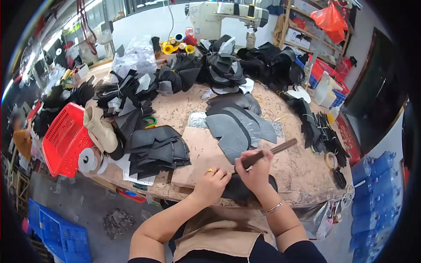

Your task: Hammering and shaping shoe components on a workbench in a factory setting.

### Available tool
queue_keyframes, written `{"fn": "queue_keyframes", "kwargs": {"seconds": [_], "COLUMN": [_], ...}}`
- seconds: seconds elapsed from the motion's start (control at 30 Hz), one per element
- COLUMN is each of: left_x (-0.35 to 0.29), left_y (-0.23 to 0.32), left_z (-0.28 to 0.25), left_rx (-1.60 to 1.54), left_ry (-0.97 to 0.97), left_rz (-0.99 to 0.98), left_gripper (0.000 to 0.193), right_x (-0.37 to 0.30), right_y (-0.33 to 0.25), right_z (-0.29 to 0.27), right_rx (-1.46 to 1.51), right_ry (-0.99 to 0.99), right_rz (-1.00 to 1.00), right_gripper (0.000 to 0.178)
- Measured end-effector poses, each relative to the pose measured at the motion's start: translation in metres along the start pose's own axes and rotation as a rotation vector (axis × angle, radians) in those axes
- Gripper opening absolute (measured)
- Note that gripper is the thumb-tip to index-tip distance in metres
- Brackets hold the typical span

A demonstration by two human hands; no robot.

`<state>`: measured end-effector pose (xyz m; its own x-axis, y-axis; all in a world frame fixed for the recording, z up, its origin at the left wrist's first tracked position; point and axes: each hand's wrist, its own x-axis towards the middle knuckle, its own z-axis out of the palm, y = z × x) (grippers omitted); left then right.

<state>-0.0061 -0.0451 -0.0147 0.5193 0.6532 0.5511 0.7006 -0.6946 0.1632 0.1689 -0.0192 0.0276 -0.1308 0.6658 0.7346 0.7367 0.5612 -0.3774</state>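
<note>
- Right now my right hand is closed around a dark tool, its long axis slanting up-right.
- Directly beneath, the dark piece lies at the counter edge, my left hand's curled fingers touching it.

Cut pieces on the worktable ahead of the hands, basket left, sewing machine behind

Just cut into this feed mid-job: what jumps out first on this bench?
At the near edge, the right hand holds a dark stick-like tool over a dark piece that the left hand presses down. Stacks of dark cut pieces crowd the worktable; a red basket sits at its left.
</note>
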Motion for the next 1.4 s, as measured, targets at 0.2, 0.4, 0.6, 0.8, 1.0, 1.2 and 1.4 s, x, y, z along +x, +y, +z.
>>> {"fn": "queue_keyframes", "kwargs": {"seconds": [0.2,0.4,0.6,0.8,1.0,1.2,1.4], "left_x": [0.002,-0.008,-0.006,-0.007,0.003,0.017,0.061], "left_y": [0.003,0.013,0.019,0.020,0.009,-0.009,-0.007], "left_z": [-0.002,-0.005,-0.006,-0.005,0.002,0.009,0.015], "left_rx": [-0.037,-0.170,0.110,0.100,-0.130,-0.428,-0.339], "left_ry": [0.035,0.155,0.032,-0.031,0.106,0.014,-0.184], "left_rz": [-0.039,-0.247,-0.056,-0.107,-0.134,-0.164,0.098], "left_gripper": [0.025,0.019,0.025,0.028,0.019,0.010,0.008], "right_x": [-0.004,-0.007,0.001,-0.002,0.004,-0.011,-0.016], "right_y": [0.003,0.002,-0.008,-0.006,-0.005,0.010,0.004], "right_z": [0.009,0.009,-0.001,0.005,-0.011,-0.014,-0.053], "right_rx": [-0.040,-0.029,0.041,-0.042,0.033,-0.067,-0.083], "right_ry": [-0.004,0.007,0.049,-0.040,0.194,-0.001,0.228], "right_rz": [0.017,0.001,0.030,-0.037,-0.018,0.087,0.183], "right_gripper": [0.024,0.024,0.023,0.021,0.022,0.026,0.026]}}
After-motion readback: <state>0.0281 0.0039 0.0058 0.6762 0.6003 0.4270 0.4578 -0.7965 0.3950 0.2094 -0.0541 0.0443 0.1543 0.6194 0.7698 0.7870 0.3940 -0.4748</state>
